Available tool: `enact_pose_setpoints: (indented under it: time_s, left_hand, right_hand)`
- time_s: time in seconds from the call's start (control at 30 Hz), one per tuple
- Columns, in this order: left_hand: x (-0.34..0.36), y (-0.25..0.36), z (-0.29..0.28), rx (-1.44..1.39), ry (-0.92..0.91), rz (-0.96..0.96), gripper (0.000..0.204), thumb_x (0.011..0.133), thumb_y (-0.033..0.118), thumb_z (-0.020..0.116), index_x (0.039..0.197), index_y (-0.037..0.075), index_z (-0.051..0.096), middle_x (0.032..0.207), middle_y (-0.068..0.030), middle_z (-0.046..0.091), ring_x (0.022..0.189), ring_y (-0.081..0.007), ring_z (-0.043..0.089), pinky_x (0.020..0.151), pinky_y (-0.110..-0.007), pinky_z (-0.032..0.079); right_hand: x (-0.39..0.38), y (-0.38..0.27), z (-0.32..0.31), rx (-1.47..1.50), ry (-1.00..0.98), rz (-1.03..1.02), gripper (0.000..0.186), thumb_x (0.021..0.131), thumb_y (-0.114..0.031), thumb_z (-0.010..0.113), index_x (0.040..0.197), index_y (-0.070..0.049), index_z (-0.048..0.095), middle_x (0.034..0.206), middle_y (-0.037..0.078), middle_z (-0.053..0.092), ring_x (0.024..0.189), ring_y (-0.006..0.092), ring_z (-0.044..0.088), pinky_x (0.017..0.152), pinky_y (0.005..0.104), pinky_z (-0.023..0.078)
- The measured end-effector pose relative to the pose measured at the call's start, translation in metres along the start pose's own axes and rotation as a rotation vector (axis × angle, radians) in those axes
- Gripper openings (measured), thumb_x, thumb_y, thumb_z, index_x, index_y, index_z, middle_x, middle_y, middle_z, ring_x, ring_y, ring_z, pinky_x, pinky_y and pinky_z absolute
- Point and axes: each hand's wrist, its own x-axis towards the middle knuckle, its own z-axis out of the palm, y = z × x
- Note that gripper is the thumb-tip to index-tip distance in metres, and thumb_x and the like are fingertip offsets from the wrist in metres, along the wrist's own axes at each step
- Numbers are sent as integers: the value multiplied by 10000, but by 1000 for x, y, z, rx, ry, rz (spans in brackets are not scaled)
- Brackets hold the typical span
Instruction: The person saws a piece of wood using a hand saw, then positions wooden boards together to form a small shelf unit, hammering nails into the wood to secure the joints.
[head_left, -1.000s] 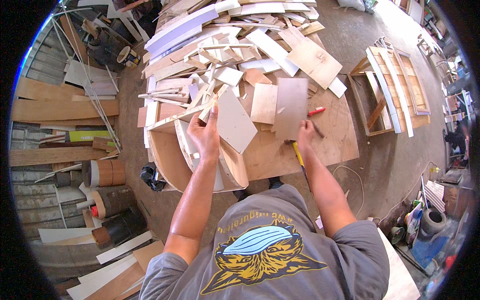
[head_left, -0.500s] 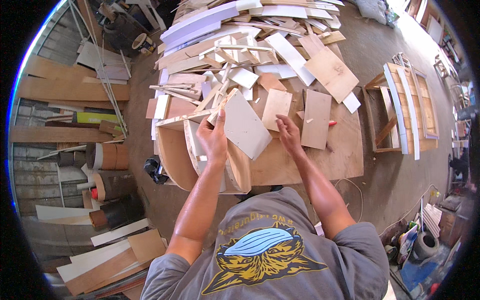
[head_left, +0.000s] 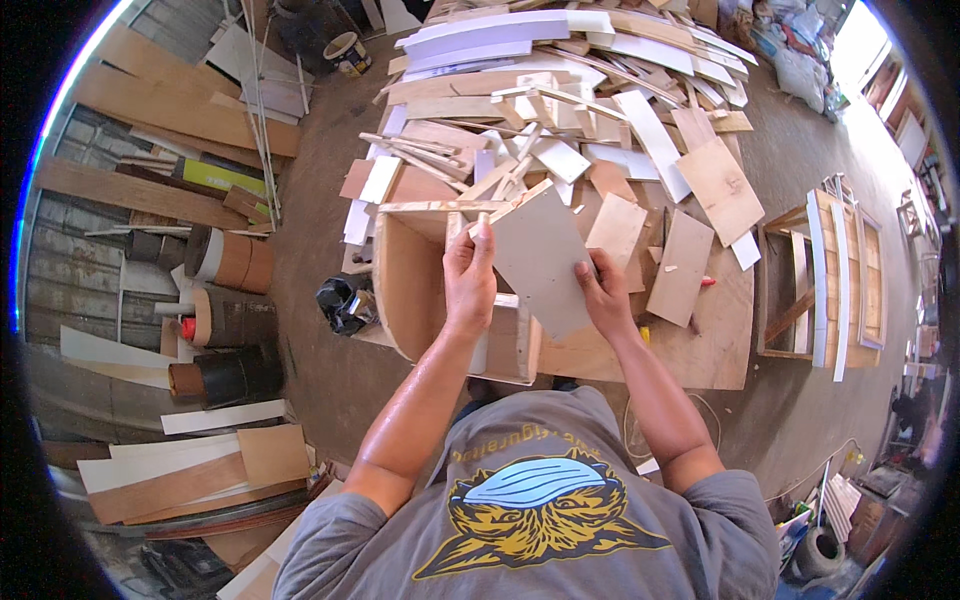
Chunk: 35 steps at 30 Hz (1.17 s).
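Note:
A flat grey wooden board (head_left: 545, 262) with pale raw edges is held up in front of me, over the near side of the workbench. My left hand (head_left: 469, 282) pinches its left edge, thumb uppermost. At the opposite edge, my right hand (head_left: 606, 292) grips the board with the thumb on its face. Behind and left of it stands a curved-sided wooden box frame (head_left: 412, 275) with an open compartment; the board and my left hand hide part of it.
The workbench (head_left: 690, 355) carries a heap of offcuts (head_left: 560, 100) at its far side. Loose panels (head_left: 686, 265) lie to the right, near a red-handled tool (head_left: 708, 282). A black plastic bag (head_left: 345, 305) sits left of the box. A slatted wooden frame (head_left: 835, 280) stands further right.
My right hand has come in from beside the board and closed on its right edge. The board is turned a little more upright. The whole view has shifted, so the bench appears further right.

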Motion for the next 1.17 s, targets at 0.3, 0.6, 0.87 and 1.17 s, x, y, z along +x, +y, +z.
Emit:
enact_pose_setpoints:
  time_s: [0.3,0.6,0.87,1.17]
  left_hand:
    - [-33,25,-107,-71,-70,-63,333,1050,250,686,1245,-18,649,1120,-48,725,997,-90,646,890,-275,523]
    - [-48,53,-289,33,97,-132,370,1065,298,658,1239,-28,666,1094,-39,727,954,-86,635,841,-271,511]
    - [-34,59,-377,-10,279,-231,400,1074,354,634,1246,-5,670,1094,-42,731,947,-101,643,840,-281,512]
    - [28,53,-401,-49,408,-249,463,1065,370,644,1273,-44,644,1150,-82,720,1003,-141,654,884,-309,530]
  right_hand:
    - [-28,-66,118,106,138,-132,274,1098,-250,581,1143,6,665,979,14,670,913,83,567,822,266,478]
    - [-65,-88,307,47,6,77,255,1008,-194,695,1120,16,605,1005,101,685,939,161,609,859,334,496]
    - [-59,-73,398,-102,-75,80,237,1035,-158,664,1170,33,624,1009,66,684,920,117,617,842,295,506]
    - [-6,-75,433,-202,-173,41,533,994,-154,685,1473,13,519,1349,179,662,1247,210,621,1087,350,462]
